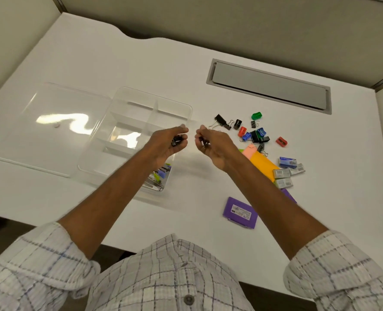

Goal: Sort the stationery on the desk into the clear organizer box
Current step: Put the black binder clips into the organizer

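The clear organizer box point(127, 102) stands open on the white desk, split into several compartments; its near right compartment holds small coloured items point(161, 173). My left hand point(166, 144) hovers over the box's right side, shut on a small black binder clip point(176, 140). My right hand point(213, 144), just right of the box, is shut on another black binder clip point(203, 141). To the right lies a loose pile: black binder clips point(220, 120), coloured sharpeners point(256, 115), staple boxes point(283, 173), sticky notes point(262, 162) and a purple case point(240, 213).
The box's clear lid point(49, 129) lies flat to the left of the box. A grey cable hatch point(269, 86) is set into the desk at the back right. Partition walls enclose the desk at the back and sides.
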Action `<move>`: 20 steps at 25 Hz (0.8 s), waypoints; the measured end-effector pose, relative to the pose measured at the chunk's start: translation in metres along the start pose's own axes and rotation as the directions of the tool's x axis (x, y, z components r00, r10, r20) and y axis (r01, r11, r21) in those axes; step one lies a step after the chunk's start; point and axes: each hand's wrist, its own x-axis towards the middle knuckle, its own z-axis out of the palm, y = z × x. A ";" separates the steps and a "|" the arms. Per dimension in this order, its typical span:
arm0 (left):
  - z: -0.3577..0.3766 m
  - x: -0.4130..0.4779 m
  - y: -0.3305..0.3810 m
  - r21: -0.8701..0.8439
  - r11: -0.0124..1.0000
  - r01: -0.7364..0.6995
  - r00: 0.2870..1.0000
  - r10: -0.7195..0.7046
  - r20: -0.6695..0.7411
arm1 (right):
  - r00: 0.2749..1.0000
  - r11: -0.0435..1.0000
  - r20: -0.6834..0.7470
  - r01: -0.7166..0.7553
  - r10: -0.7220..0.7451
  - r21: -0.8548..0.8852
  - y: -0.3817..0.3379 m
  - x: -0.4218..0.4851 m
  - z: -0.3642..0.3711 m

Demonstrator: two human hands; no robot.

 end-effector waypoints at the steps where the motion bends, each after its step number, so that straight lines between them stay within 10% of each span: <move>1: -0.009 -0.001 0.004 0.035 0.999 0.001 1.000 -0.001 -0.006 | 0.999 0.999 0.027 -0.044 0.044 0.008 0.002 -0.003 0.010; 9: -0.058 0.003 0.033 0.344 0.938 0.038 0.995 -0.003 -0.103 | 1.000 0.886 0.028 0.009 0.005 -0.464 0.024 -0.005 0.069; 20: -0.081 0.014 0.040 0.634 0.774 -0.015 0.997 0.060 -0.050 | 0.978 0.749 -0.064 0.108 -0.197 -0.653 0.046 0.001 0.089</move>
